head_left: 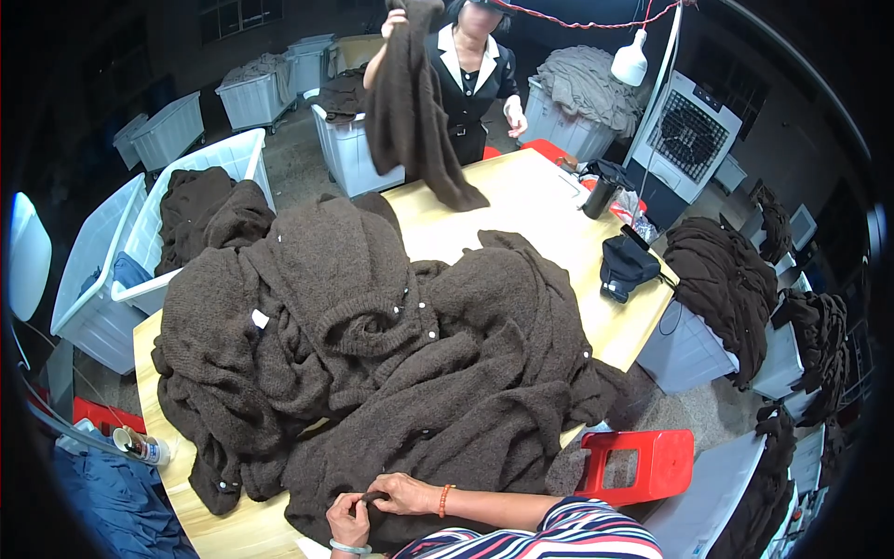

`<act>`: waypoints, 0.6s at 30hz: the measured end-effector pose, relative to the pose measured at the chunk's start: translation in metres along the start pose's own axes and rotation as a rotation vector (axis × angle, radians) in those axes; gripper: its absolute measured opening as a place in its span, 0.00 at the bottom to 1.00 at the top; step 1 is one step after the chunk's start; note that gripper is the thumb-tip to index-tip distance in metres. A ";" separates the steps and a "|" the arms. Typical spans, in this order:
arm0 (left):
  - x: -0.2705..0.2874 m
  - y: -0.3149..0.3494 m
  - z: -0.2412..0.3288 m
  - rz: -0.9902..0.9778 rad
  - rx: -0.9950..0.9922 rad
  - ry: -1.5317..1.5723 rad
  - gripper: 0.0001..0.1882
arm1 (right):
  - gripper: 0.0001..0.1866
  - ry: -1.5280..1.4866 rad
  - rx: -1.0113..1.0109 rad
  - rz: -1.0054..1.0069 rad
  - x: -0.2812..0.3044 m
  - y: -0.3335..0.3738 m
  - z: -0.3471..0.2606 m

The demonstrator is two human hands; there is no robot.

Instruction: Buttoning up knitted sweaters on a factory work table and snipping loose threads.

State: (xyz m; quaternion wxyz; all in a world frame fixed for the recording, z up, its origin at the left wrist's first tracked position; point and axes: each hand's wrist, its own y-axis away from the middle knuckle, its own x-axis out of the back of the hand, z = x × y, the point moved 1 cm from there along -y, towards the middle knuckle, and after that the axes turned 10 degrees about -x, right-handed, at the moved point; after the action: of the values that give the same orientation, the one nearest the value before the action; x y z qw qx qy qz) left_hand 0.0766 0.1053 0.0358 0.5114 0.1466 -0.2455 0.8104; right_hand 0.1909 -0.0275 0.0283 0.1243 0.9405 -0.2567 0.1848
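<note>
Both hands are closed on the near edge of a dark brown knitted cardigan [438,438] lying on the wooden table [521,205]. My left hand [349,520], with a pale bangle at the wrist, pinches a fold of it. Right beside it, my right hand [402,493], wearing an orange bead bracelet, grips the same edge between bent fingers. Around and beyond lies a big heap of similar brown knitwear [317,270], with small white buttons and a white label [260,319] showing. What lies under the fingertips is hidden.
Across the table a person [470,84] holds up a brown knit garment [414,112]. A dark bottle [600,197] and a black cap [629,265] are at the table's right. A red stool [643,463] stands near right. White bins [242,158] full of garments surround the table.
</note>
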 end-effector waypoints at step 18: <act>-0.004 0.017 -0.040 -0.095 0.514 0.547 0.04 | 0.13 -0.018 -0.208 -0.200 -0.002 0.004 0.000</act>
State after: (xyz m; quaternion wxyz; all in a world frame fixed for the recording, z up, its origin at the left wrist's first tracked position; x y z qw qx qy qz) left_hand 0.0637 0.1186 -0.0038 0.5417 0.0594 0.1186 0.8300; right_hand 0.1870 -0.0302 0.0281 0.2368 0.9449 -0.1807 0.1356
